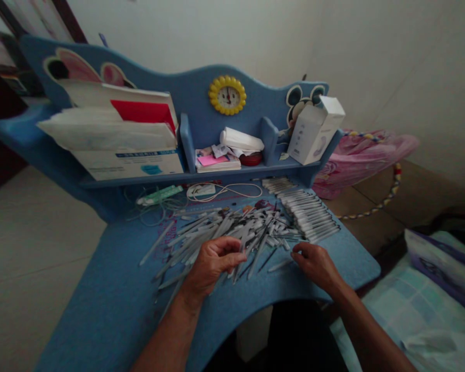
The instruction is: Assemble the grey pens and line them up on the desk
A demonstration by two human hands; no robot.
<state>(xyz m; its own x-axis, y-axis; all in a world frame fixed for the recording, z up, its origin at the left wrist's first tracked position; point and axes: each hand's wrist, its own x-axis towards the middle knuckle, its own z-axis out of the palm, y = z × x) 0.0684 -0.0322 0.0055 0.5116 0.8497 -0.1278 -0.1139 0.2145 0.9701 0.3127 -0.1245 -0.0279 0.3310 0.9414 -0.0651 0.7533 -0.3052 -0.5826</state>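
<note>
A loose heap of grey pen barrels and thin dark refills (232, 232) lies across the middle of the blue desk (112, 299). My left hand (211, 263) rests at the heap's near edge with its fingers curled in a pinch on a pen part. My right hand (315, 263) lies knuckles-up at the heap's right end, fingers bent over a grey pen part (279, 265) on the desk. A neat row of pens (308, 212) lies side by side behind the right hand.
The desk's shelf holds books and papers (116, 134), a yellow clock (227, 95), small items and a white box (313, 132). A white cable (217, 192) and a green strip (158, 195) lie under it. A pink bag (356, 155) and bedding (422, 310) sit right.
</note>
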